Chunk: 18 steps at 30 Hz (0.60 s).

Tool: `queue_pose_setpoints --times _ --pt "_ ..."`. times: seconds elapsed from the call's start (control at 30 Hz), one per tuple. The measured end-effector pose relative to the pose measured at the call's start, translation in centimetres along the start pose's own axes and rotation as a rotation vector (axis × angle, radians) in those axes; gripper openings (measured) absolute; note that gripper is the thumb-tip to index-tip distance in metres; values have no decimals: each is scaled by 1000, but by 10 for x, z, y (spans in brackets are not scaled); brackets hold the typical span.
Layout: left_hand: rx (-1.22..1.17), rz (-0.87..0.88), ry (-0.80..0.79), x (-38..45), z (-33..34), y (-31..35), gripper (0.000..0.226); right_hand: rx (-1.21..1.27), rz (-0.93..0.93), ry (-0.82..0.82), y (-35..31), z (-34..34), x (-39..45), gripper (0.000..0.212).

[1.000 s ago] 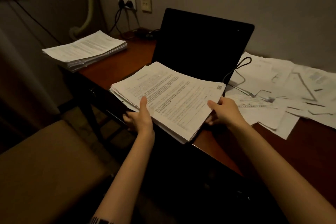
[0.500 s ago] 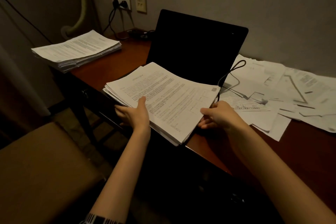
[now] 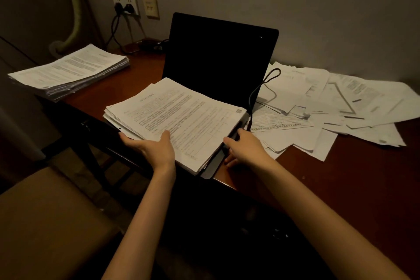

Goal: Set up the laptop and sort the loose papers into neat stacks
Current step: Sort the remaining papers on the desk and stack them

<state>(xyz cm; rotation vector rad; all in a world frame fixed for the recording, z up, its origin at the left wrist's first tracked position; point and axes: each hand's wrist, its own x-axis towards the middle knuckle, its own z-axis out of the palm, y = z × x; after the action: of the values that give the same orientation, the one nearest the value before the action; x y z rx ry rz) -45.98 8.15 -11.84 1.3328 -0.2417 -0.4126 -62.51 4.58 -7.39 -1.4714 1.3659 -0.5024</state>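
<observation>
Print on paper stack (image 3: 179, 118) too small; left hand (image 3: 152, 148) holds stack.

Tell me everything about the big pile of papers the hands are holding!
The paper stack is thick, made of white printed sheets with lines of text and a table; its edges are uneven. It lies slanted over the open laptop's base, hiding the keyboard, with the dark screen behind it. The left hand grips its near left corner, thumb on top. The right hand is at its right edge, by the laptop's side. A black cable hangs beside it.
</observation>
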Motion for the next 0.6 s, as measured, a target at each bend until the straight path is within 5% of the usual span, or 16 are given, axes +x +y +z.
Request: queue_pose_setpoints --times 0.2,0.6 --pt "34 48 2 -1 2 2 100 -119 -77 3 6 3 4 34" --pt "219 172 22 27 2 -1 92 26 -119 -39 -1 16 15 77"
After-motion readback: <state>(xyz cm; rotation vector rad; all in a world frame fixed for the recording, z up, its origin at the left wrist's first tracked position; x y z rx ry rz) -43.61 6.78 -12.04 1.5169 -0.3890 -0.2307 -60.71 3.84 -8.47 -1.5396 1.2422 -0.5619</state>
